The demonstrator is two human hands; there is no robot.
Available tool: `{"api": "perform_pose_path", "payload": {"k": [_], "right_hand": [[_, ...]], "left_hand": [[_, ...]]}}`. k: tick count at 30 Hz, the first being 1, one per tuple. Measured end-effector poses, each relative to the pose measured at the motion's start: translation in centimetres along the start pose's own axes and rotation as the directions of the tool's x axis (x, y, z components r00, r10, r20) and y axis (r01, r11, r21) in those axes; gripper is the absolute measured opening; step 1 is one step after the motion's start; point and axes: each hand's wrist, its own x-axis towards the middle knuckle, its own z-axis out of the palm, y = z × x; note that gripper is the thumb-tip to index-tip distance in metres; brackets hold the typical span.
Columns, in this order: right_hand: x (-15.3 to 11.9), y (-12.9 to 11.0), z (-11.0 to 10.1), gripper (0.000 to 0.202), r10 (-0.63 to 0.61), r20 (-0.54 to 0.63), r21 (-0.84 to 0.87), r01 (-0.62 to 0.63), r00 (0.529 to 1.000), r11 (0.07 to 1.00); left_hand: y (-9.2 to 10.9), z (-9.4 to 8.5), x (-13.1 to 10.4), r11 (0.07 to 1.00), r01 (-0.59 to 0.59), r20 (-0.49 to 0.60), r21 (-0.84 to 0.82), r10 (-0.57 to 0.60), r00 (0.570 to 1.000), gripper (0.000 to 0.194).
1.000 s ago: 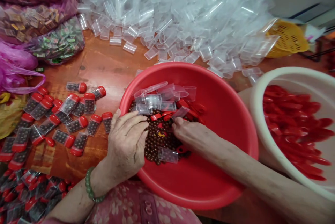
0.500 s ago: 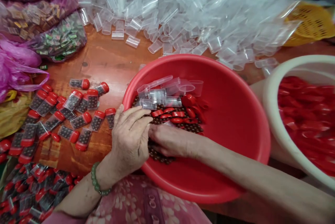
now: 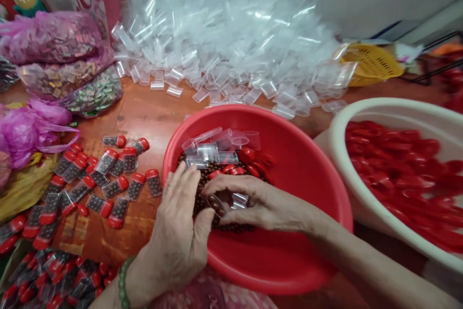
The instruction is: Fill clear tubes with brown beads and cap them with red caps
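Note:
My right hand point(image 3: 260, 200), inside the red basin point(image 3: 304, 164), grips a clear plastic tube point(image 3: 219, 205) between thumb and fingers. Its open mouth faces left, and brown balls show at that mouth. Close by on the left is my left hand point(image 3: 184, 220), fingers stretched and thumb apart, holding nothing, over the basin's near-left rim. Small brown balls point(image 3: 204, 172) lie beneath both hands, partly hidden by them. Beside the balls in the basin are empty clear tubes point(image 3: 207, 151) and red caps point(image 3: 247, 155).
Filled, red-capped tubes point(image 3: 129, 159) lie on the wooden table point(image 3: 144, 121) at left, with a larger pile point(image 3: 54, 280) below. A heap of clear tubes point(image 3: 231, 44) stands behind. At right are a white tub point(image 3: 336, 150) of red caps and a yellow basket point(image 3: 376, 63).
My right hand has come up out of the balls, and the tube in its grip now shows. My left hand has opened its fingers. The view has tilted up and shifted right.

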Motion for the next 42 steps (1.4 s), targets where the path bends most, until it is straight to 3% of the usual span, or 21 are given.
{"api": "perform_pose_path", "payload": {"k": [3, 5, 10, 14, 18, 24, 28, 36, 42], "right_hand": [[-1.1, -0.9, 0.2, 0.030, -0.077, -0.060, -0.026, 0.076, 0.995, 0.997], [-1.7, -1.2, 0.4, 0.031, -0.124, -0.106, -0.020, 0.123, 0.987, 0.992], [-2.7, -1.1, 0.7, 0.032, -0.140, -0.168, 0.003, 0.143, 0.976, 0.990], [-3.3, -1.2, 0.6, 0.035, -0.156, -0.193, -0.005, 0.158, 0.969, 0.987], [-3.2, -1.6, 0.6, 0.027, -0.228, -0.189, -0.102, 0.211, 0.955, 0.972], [-2.7, -1.4, 1.4, 0.020, -0.274, -0.294, -0.042, 0.274, 0.916, 0.961], [-2.6, -1.4, 1.3, 0.018, -0.239, -0.336, -0.031, 0.243, 0.911, 0.970], [-2.3, -1.0, 1.0, 0.026, -0.051, -0.183, 0.183, 0.085, 0.982, 0.979], [-2.6, -1.1, 0.7, 0.019, -0.034, -0.090, 0.049, 0.039, 0.995, 0.998]], "left_hand": [[1.0, -0.6, 0.2, 0.981, 0.052, 0.269, -0.186, 0.000, 0.963, 0.066], [1.2, -0.4, 0.6, 0.925, 0.166, 0.345, -0.341, -0.041, 0.938, 0.065], [1.5, 0.4, 1.3, 0.796, 0.273, 0.345, -0.541, -0.086, 0.935, 0.043], [1.8, 0.3, 1.3, 0.729, 0.406, 0.469, -0.551, -0.133, 0.873, 0.022], [1.3, 0.2, 1.5, 0.620, 0.482, 0.551, -0.619, -0.094, 0.829, 0.030], [0.2, 0.5, 2.0, 0.516, 0.500, 0.558, -0.696, -0.049, 0.828, 0.044], [0.1, 0.6, 2.2, 0.499, 0.512, 0.558, -0.699, -0.066, 0.827, 0.046], [0.6, 0.5, 2.5, 0.504, 0.530, 0.569, -0.681, -0.091, 0.817, 0.041], [0.8, 0.3, 2.4, 0.648, 0.464, 0.556, -0.605, -0.073, 0.828, 0.035]]}}
